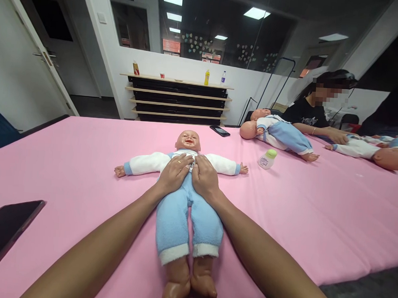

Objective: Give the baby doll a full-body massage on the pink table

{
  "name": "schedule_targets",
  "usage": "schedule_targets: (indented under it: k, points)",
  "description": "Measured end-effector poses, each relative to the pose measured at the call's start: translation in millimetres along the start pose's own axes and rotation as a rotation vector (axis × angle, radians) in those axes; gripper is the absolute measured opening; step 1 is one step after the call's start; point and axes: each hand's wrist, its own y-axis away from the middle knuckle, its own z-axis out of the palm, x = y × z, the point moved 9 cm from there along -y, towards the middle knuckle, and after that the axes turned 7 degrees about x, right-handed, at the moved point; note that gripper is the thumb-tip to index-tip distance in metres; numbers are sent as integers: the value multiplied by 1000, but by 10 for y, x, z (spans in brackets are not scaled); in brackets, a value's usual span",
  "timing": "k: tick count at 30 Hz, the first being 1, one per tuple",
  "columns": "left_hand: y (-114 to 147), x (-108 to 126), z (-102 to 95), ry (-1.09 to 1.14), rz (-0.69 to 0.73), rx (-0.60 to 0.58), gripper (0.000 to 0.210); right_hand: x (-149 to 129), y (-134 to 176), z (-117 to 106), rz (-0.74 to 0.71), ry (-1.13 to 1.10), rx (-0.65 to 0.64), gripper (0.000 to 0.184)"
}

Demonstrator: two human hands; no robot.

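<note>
A baby doll [190, 211] in blue and white fleece clothes lies on its back on the pink table cover [282, 217], head away from me and arms stretched out sideways. My left hand [176, 172] rests flat on the left side of its chest, fingers extended. On the right side of the chest lies my right hand [204, 176], also flat with fingers stretched out. Between the two hands a small strip of the shirt print shows. Both palms are hidden against the clothing. Its bare feet point toward me at the near table edge.
Right of the doll stands a small bottle with a green cap [267, 159]. Phones lie at the near left [5, 231] and far edge [220, 131]. More dolls [281, 134] lie at the right, where another person's hand [336, 135] touches one. A shelf [178, 94] stands behind.
</note>
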Motion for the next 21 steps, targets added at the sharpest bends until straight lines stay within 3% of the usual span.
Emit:
schedule_targets:
  k: [11,16,21]
  points:
    - [83,-289,-137,-13,-186,266,38,-284,48,91,-262,-174,-187,39]
    - [109,-149,-311,-30,-202,377,37,-194,-1,187,-198,-102,-242,42]
    - [98,7,-316,-34,-98,348,33,-74,-22,222,-101,-28,-229,46]
